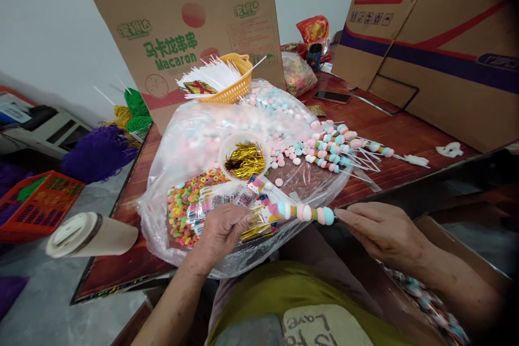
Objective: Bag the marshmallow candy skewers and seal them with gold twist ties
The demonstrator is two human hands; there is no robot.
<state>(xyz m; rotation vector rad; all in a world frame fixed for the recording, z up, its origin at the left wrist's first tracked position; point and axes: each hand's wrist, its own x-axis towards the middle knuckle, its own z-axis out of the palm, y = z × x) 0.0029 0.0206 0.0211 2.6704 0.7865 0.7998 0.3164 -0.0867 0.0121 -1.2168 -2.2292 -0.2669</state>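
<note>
A marshmallow skewer (306,212) in pink, white, blue and brownish pieces lies level between my hands, in front of my lap. My right hand (381,230) pinches its stick end at the right. At the other end, my left hand (221,232) is closed on a clear printed wrapper (267,211), whose mouth meets the skewer's tip. Beneath the left hand lie more printed wrappers (219,200) and gummy rings (178,216). Just beyond stands a clear tub (222,158) of gold twist ties (245,161). Several skewers (328,146) are piled on the plastic at the right.
A plastic bag of marshmallows (194,130) spreads over the table (117,216). Behind it stand a yellow basket (239,86) of white sticks and a Macaron carton (170,16). A phone (332,97), another carton (425,38) and a lidded paper cup (109,235) are around.
</note>
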